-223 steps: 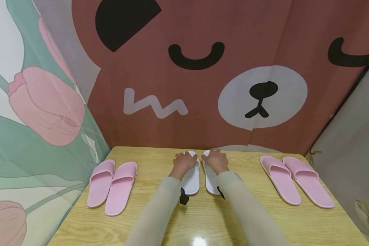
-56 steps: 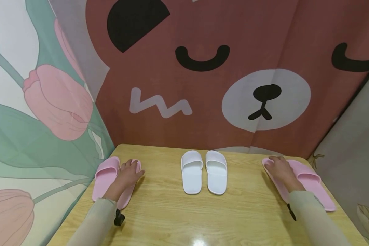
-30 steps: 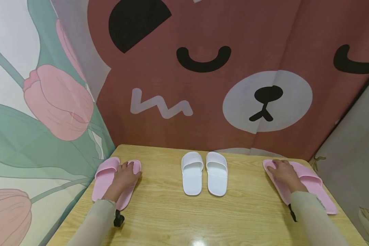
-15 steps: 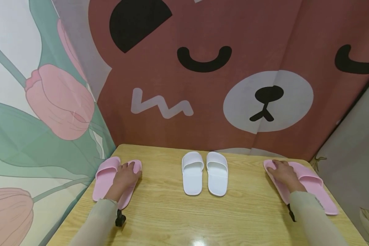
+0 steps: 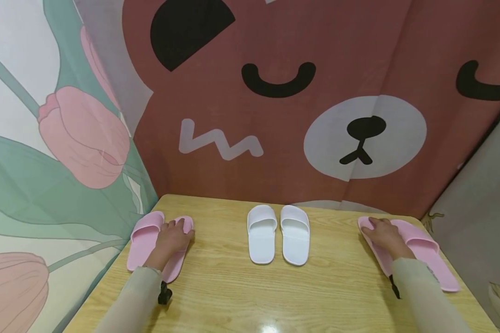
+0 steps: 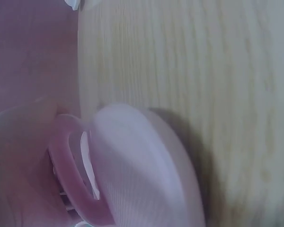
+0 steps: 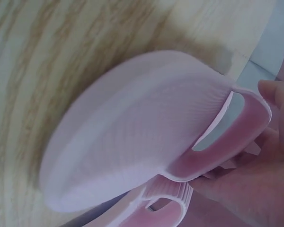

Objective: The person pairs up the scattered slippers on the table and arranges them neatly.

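Note:
In the head view, my left hand (image 5: 171, 241) grips the toe strap of the inner pink slipper (image 5: 174, 269) of the left pair, its thumb along the right edge. The other slipper of that pair, an outer pink slipper (image 5: 143, 244), lies just left of it. My right hand (image 5: 386, 237) holds the strap of the inner pink slipper (image 7: 128, 118) of the right pair, and the right wrist view shows the thumb and fingers about the strap. Beside it lies the outer pink slipper (image 5: 431, 256). My hands hide most of both gripped straps.
Two white slippers, a left one (image 5: 261, 245) and a right one (image 5: 295, 245), lie side by side at the back middle of the wooden table (image 5: 233, 296). A bear-print cloth (image 5: 216, 185) hangs behind, a tulip-print cloth (image 5: 79, 203) on the left, a grey cloth (image 5: 483, 199) on the right.
Several seconds ago both hands were on the white slippers; they have since moved outward to the pink pairs. Over the last second both hands stay almost still, with the view shifting slightly.

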Motion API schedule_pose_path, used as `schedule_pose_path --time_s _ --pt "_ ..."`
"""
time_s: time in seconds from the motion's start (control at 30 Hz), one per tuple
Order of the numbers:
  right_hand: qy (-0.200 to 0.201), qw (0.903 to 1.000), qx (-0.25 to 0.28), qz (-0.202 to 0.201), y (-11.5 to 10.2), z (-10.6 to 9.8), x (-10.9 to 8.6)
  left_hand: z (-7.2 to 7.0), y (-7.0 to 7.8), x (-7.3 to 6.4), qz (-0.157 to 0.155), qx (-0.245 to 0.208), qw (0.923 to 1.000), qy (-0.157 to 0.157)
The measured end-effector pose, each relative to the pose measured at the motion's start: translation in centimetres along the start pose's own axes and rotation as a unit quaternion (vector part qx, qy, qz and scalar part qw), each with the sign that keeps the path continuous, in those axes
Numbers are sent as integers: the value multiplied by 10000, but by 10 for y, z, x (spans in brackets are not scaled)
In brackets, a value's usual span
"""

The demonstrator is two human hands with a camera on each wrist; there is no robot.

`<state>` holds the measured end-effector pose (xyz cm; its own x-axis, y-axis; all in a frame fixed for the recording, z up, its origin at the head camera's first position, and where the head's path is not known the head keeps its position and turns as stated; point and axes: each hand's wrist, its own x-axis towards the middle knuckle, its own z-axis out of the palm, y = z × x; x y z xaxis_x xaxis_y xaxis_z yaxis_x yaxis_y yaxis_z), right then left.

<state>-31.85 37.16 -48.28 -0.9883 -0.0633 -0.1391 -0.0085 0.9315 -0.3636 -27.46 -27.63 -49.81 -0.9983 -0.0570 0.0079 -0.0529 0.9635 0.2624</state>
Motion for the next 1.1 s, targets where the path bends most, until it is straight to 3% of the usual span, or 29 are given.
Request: schedule_pose_path --time_s 0.2,0.67,1.1 --pt "-96 9999 -28 -136 -5 -6 -1 -1 2 1 -38 26 10000 -75" --pt "-335 9994 94 -46 -6 -11 -4 -6 10 -3 -405 -105 9973 -611" --pt "-379 9992 -98 24 -5 -11 -4 -6 11 -2 -557 -101 9957 -729"
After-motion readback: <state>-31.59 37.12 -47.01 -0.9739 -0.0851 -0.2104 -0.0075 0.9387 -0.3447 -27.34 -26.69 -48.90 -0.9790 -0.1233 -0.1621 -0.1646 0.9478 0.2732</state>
